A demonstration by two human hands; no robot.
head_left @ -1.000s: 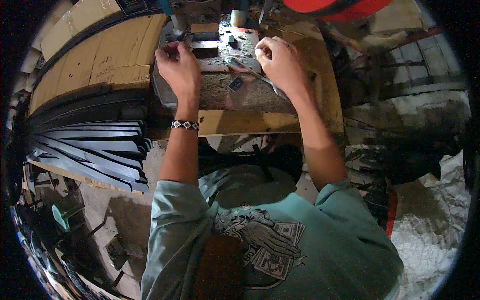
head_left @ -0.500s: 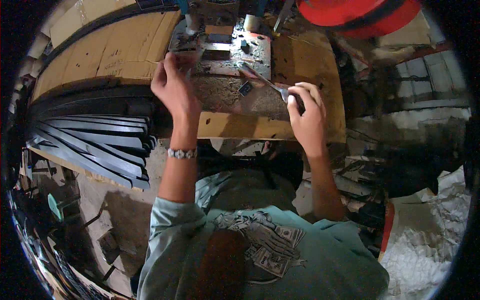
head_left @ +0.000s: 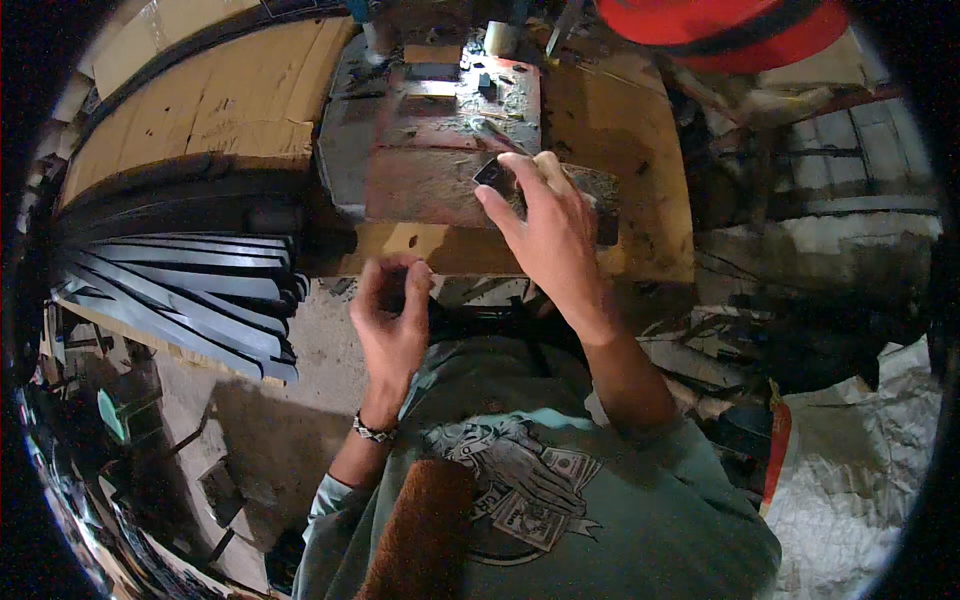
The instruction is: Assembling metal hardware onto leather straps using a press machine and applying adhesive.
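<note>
the right hand reaches forward over the near edge of a worn metal block, its fingers spread and lightly curled around a small dark flat piece pinched at the fingertips; the piece sits just above the block's front face. the left hand hangs lower, close to the person's chest, thumb and fingers drawn together in a loose pinch; whether anything lies between them cannot be told. a beaded bracelet circles that wrist. the block rests on a wooden board. to the left lies a fanned stack of dark metal strips, with cardboard sheets behind. a red object shows at the top edge.
</note>
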